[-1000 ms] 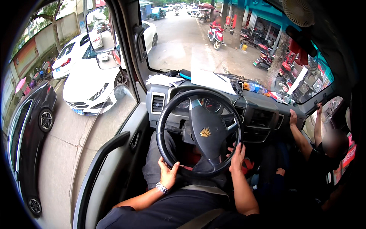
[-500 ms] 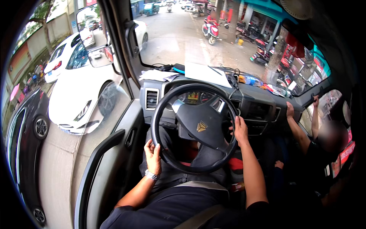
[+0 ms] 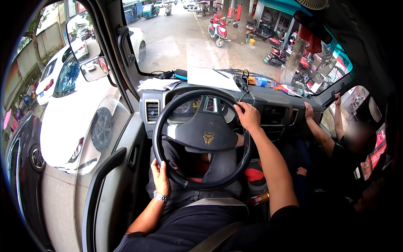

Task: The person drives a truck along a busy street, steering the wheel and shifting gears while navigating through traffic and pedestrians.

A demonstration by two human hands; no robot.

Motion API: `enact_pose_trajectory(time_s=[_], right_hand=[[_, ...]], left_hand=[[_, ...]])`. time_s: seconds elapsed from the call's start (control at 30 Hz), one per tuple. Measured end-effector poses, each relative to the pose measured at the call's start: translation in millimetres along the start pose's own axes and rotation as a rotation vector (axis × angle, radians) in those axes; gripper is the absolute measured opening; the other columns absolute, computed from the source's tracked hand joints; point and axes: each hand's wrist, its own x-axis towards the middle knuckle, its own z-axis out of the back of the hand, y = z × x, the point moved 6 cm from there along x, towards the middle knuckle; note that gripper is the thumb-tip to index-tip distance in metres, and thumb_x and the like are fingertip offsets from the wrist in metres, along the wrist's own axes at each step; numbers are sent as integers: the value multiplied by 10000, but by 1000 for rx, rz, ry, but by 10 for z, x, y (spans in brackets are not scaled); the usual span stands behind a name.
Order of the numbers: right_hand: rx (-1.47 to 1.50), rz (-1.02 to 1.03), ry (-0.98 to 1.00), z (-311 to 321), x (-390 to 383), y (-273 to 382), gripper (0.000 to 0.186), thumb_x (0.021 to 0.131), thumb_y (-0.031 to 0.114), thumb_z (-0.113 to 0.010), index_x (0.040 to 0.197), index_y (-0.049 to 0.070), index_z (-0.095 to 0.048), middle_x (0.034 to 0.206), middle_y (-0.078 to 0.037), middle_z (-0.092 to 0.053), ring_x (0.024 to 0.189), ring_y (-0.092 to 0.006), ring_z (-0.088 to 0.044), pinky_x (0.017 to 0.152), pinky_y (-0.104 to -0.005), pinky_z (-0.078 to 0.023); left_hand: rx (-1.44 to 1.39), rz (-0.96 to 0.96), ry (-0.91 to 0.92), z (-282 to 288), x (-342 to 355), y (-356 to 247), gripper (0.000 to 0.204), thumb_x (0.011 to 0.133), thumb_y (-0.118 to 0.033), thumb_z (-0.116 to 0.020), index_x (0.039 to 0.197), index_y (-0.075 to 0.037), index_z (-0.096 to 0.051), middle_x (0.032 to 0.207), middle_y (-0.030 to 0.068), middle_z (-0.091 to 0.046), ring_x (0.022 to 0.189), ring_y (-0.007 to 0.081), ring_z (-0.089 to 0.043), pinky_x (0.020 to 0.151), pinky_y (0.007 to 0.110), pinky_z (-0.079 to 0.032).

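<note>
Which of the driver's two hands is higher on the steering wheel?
The right hand: it is at the upper right of the steering wheel, while the left hand, with a silver watch on its wrist, is at the lower left.

Road (image 3: 181, 31): here's a red-and-white scooter (image 3: 219, 34), rider (image 3: 218, 19) aboard!
Dashboard (image 3: 268, 96): loose papers (image 3: 158, 84) near a white sheet (image 3: 210, 79)!
Outside left: white car (image 3: 69, 117), right alongside!

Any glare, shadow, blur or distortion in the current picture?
Head view throughout: steering wheel fairly sharp; pale reflection on the windshield above the white sheet; deep shadow at lower right; passenger's head blurred out; black car curved along the fisheye rim.
</note>
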Motion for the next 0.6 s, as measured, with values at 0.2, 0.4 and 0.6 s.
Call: enact_pose_trajectory(time_s=[0.2,0.4,0.6], right_hand=[[-94,136,-32,-78,176,199,389,961,484,-649,1089,133,-757,1014,-101,-743,925,-362,-707,805,-460,-560],[-126,279,-86,-207,267,368,360,940,484,-673,1041,153,-772,936,-83,-746,847,-338,-719,746,-444,-571],[-149,411,-98,-316,411,571,357,937,484,-676,1015,151,-776,855,-88,-729,784,-327,-712,691,-429,-567]], left_hand=[[30,-11,32,15,5,-12,297,1074,-208,-557,1297,-48,-442,1078,95,-634,752,163,-665,763,310,-565],[-1,17,63,83,-64,7,280,1080,-208,-541,1284,-50,-432,1110,101,-625,760,169,-666,753,309,-568],[6,48,60,138,-60,0,364,1081,-234,-547,1362,-64,-391,1088,96,-643,770,180,-670,715,327,-589]])
